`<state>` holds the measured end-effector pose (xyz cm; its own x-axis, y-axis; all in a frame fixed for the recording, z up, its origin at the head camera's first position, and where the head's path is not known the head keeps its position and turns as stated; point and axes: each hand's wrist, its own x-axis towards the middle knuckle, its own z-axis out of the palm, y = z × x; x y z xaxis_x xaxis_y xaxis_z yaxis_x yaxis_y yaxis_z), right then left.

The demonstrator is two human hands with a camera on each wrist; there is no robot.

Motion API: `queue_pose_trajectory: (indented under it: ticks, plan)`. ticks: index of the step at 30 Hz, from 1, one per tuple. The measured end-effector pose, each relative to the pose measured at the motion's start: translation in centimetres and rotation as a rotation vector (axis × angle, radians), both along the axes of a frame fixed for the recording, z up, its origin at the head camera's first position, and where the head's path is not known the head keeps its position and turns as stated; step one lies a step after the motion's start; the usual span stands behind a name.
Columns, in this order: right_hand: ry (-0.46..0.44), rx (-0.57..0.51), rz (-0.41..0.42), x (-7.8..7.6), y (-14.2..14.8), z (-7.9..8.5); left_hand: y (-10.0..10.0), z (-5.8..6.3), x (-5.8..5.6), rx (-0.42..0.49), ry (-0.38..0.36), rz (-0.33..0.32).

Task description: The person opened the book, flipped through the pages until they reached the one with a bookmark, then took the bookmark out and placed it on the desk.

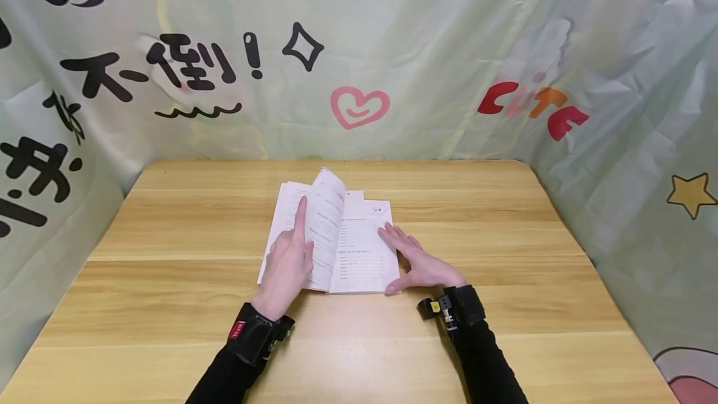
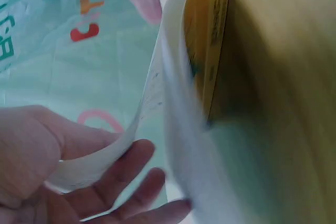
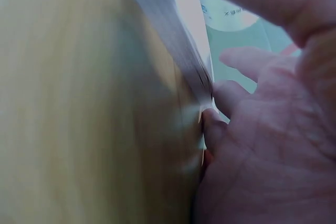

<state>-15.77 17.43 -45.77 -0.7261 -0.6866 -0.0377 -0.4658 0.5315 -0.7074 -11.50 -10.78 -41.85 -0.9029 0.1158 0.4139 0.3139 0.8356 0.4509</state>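
An open book [image 1: 361,254] with printed white pages lies on the table. One raised page [image 1: 327,214] curves upward near the middle of the spread. My left hand [image 1: 286,267] is over the left side, index finger extended; in the left wrist view the thumb and fingers pinch a curved page [image 2: 86,169]. Beneath the pages a yellow cover edge [image 2: 214,51] shows. At the right side of the book rests my right hand [image 1: 423,265], its spread fingers on the page edge and thumb by the lower corner. The right wrist view shows fingertips touching the page stack [image 3: 173,35].
The wooden table [image 1: 196,223] extends around the book on all sides. A pale printed curtain [image 1: 426,67] hangs behind and at both sides. Black wrist straps with cameras [image 1: 443,310] are worn on both forearms.
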Motion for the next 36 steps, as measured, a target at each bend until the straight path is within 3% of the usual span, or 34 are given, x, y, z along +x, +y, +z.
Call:
queue_pose_trajectory:
  ticks: [10,22,33,36]
  plan:
    - [-0.001,0.017,-0.003,0.0,-0.1,0.0,-2.0,0.7,0.1,-0.09,-0.361,0.063]
    - [-0.008,0.027,-0.014,0.0,-0.2,0.0,-2.7,0.2,-0.3,-0.08,-0.479,0.057]
    - [-0.001,0.041,-0.025,0.0,-0.2,0.0,-2.4,0.2,-0.3,-0.19,-0.501,0.116]
    - [0.0,0.045,-0.032,0.0,-0.2,0.1,-2.2,0.1,-0.4,-0.228,-0.464,0.088]
